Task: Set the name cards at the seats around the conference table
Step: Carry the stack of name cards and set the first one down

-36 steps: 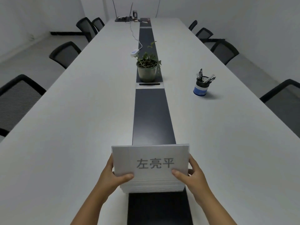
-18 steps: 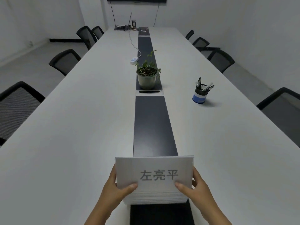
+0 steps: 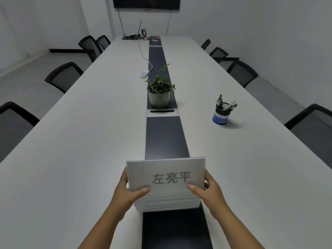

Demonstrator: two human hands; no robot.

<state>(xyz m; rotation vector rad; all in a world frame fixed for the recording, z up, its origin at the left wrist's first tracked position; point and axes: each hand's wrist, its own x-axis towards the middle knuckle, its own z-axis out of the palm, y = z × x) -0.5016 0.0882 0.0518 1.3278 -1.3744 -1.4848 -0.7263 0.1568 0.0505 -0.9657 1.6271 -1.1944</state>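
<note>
Since earlier, view tilted up; card stack (image 3: 167, 184) unmoved, gripped by left hand (image 3: 128, 190) and right hand (image 3: 208, 188). Desk (image 3: 89, 141) shows no cards placed; all seats remain.

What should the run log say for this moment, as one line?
stage: start | left hand and right hand: both grip name card stack | seats: no card visible yet | table: plant, pen cup

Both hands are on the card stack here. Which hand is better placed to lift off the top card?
Likely either: left hand and right hand grip the stack of name cards symmetrically, thumbs on the top card. No seat has a card yet.
</note>
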